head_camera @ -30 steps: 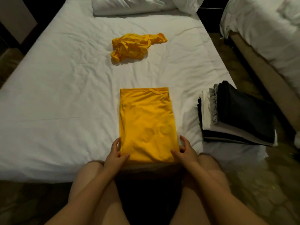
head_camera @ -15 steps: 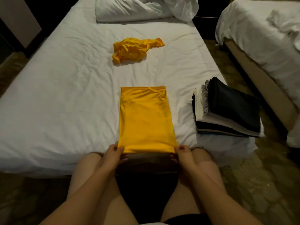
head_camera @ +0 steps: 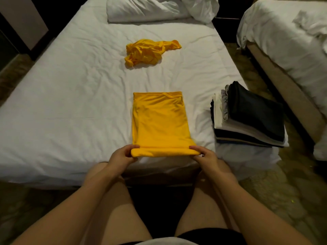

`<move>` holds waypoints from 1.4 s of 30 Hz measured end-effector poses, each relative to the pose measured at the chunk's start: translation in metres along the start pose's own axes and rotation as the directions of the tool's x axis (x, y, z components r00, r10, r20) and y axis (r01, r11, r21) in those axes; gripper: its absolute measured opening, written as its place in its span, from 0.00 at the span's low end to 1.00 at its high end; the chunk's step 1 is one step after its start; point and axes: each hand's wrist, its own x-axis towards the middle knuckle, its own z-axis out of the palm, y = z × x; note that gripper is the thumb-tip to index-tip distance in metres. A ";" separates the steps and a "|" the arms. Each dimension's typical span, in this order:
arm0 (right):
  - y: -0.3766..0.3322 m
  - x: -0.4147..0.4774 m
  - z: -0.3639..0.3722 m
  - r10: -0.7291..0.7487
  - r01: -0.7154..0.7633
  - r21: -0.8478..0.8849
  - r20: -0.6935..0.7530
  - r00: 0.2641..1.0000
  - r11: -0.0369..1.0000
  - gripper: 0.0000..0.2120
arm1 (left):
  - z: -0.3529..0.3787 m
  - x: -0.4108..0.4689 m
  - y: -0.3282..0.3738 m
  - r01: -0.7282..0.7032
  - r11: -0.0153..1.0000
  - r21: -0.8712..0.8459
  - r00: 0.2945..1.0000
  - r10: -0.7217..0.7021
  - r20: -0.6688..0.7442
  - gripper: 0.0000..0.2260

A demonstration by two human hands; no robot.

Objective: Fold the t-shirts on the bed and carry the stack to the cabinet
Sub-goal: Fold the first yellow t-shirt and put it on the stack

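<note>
My left hand [head_camera: 122, 156] and right hand [head_camera: 205, 156] each pinch a near corner of the half-folded, smooth yellow t-shirt [head_camera: 159, 121], thumbs on top, fingers curled under. That near edge is raised and turned over, while the rest of it lies flat on the white-sheeted bed [head_camera: 70, 103]. To my right, a stack of folded black, white and grey t-shirts [head_camera: 251, 117] sits at the bed's corner. Farther up the sheet lies a crumpled yellow t-shirt [head_camera: 150, 52], well apart, below the white pillows [head_camera: 145, 9].

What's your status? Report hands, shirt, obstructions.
Left hand and right hand pinch near hem of half-folded yellow fabric t-shirt. Crumpled yellow t-shirt lies beyond. Fold path unobstructed.
</note>
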 end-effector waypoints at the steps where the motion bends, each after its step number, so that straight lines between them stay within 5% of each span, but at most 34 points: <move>1: 0.001 0.003 0.003 -0.033 0.033 -0.011 -0.044 0.998 0.999 0.15 | 0.001 0.002 0.001 -0.005 1.000 0.021 0.997 0.006 -0.071 0.15; 6: -0.003 0.016 0.007 -0.170 0.146 -0.147 -0.171 0.970 0.978 0.07 | 0.005 0.008 0.007 -0.053 0.994 0.091 0.976 0.071 -0.204 0.04; 11: -0.039 0.007 0.011 -0.286 0.303 0.029 -0.252 0.924 0.953 0.09 | 0.014 0.006 0.031 -0.372 0.874 0.311 0.793 0.474 -0.383 0.15; 17: -0.059 0.012 0.012 -0.365 0.345 -0.120 -0.350 0.863 0.931 0.09 | 0.018 0.013 0.050 -0.338 0.921 0.192 0.798 0.389 -0.460 0.21; 29: -0.011 -0.037 0.009 -0.270 0.227 -0.210 -0.208 0.940 0.951 0.07 | 0.031 -0.041 -0.003 -0.174 0.980 0.095 0.905 0.197 -0.378 0.16; 35: -0.045 0.021 0.019 -0.327 0.246 -0.290 -0.279 0.903 0.925 0.14 | 0.012 0.004 0.024 -0.135 0.983 0.122 0.888 0.175 -0.425 0.12; 42: -0.045 0.086 0.042 -0.163 0.061 -0.422 -0.209 0.964 0.905 0.17 | 0.006 0.064 0.013 0.025 0.987 0.160 0.912 0.043 -0.408 0.14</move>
